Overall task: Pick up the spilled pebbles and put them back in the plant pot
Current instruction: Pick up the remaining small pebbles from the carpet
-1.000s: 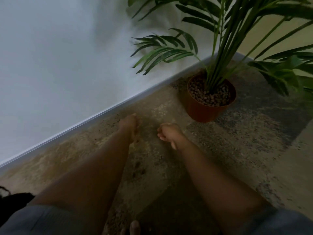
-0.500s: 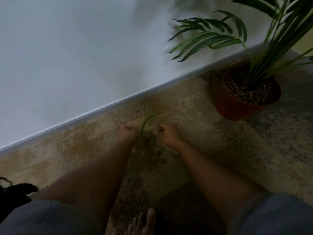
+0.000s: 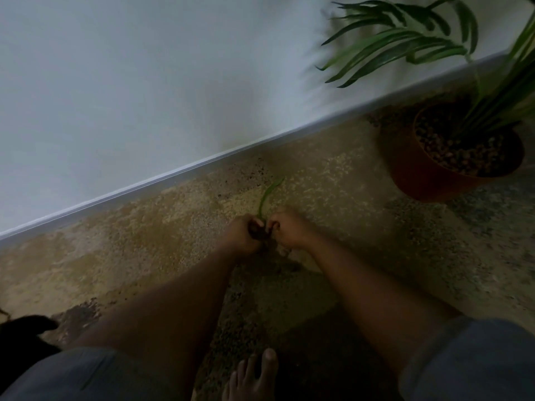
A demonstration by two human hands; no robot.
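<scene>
- The left hand (image 3: pixel 244 235) and the right hand (image 3: pixel 289 230) are meeting at the middle of the frame, low on the floor (image 3: pixel 173 227).
- Both hands are curling shut around a small dark clump, likely pebbles (image 3: pixel 258 233); it is too dim to be sure.
- A thin green leaf (image 3: pixel 267 195) is sticking up from between the hands.
- The plant pot (image 3: pixel 428 180) is standing at the right edge, well apart from the hands, with brown pebbles inside.
- A bare foot (image 3: pixel 254 377) is showing at the bottom.
</scene>
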